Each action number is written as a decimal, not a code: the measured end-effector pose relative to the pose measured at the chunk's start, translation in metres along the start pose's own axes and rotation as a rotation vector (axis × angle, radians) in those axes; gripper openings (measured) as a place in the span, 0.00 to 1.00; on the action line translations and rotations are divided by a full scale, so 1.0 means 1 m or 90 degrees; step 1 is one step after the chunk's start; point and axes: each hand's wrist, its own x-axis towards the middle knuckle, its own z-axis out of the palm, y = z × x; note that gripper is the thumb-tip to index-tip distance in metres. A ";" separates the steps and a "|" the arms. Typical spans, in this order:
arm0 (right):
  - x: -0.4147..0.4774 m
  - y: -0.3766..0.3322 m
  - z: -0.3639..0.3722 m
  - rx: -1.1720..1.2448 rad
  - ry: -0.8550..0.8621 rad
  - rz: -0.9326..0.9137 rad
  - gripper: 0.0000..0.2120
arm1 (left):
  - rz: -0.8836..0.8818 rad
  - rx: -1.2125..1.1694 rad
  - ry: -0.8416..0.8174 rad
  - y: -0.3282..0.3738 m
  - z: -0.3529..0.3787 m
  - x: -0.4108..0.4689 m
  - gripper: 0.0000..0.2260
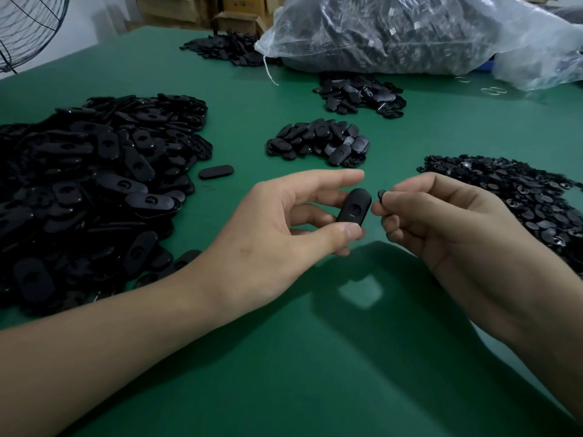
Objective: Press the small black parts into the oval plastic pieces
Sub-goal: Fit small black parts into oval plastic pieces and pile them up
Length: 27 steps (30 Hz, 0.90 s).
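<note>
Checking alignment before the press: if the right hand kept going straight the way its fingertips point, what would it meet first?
Most likely the oval piece held in the left hand; the right hand pinches a small black part just beside its upper end, though depth is unclear.

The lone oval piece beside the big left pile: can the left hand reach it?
Probably yes: nothing lies between the left hand and the lone oval piece, but that hand holds a second oval piece.
</note>
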 end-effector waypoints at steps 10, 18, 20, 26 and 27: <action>-0.001 -0.002 0.001 0.008 -0.020 0.020 0.10 | -0.010 -0.006 0.031 0.002 -0.002 0.002 0.19; -0.005 -0.003 0.003 -0.067 -0.005 0.023 0.11 | 0.003 0.024 0.065 0.003 -0.001 0.000 0.18; -0.005 -0.001 0.003 -0.087 -0.001 0.020 0.12 | 0.004 0.024 0.075 0.003 0.000 -0.001 0.17; -0.005 0.004 0.006 -0.148 0.013 -0.025 0.10 | -0.009 0.007 0.077 0.003 0.000 0.000 0.15; -0.005 0.004 0.006 -0.152 0.014 -0.036 0.10 | -0.011 0.002 0.075 0.003 0.000 0.000 0.15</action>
